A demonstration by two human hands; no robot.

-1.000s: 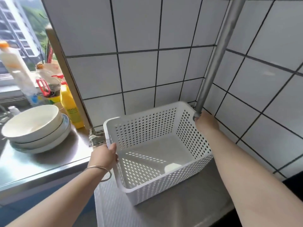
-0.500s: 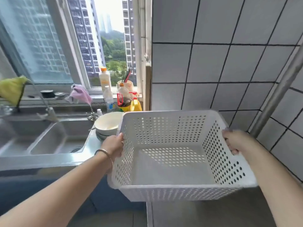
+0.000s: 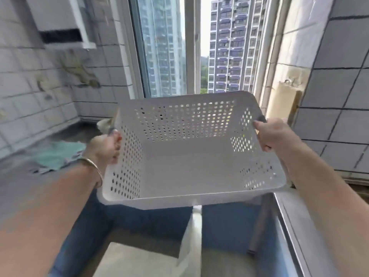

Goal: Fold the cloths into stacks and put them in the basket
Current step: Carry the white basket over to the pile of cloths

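Note:
A white perforated plastic basket hangs in the air in front of me, empty inside. My left hand grips its left rim; a metal bangle is on that wrist. My right hand grips the right rim. A pale green cloth lies crumpled on the grey counter at the left, below and left of the basket. The view is blurred by motion.
A grey counter runs along the tiled left wall. Behind the basket is a tall window with tower blocks outside. A steel edge lies at lower right, with blue cabinet fronts and floor below.
The basket has been lifted off the steel counter by the tiled corner and carried left with both hands. My view has swung left, past the sink and dishes, to the window and the left counter.

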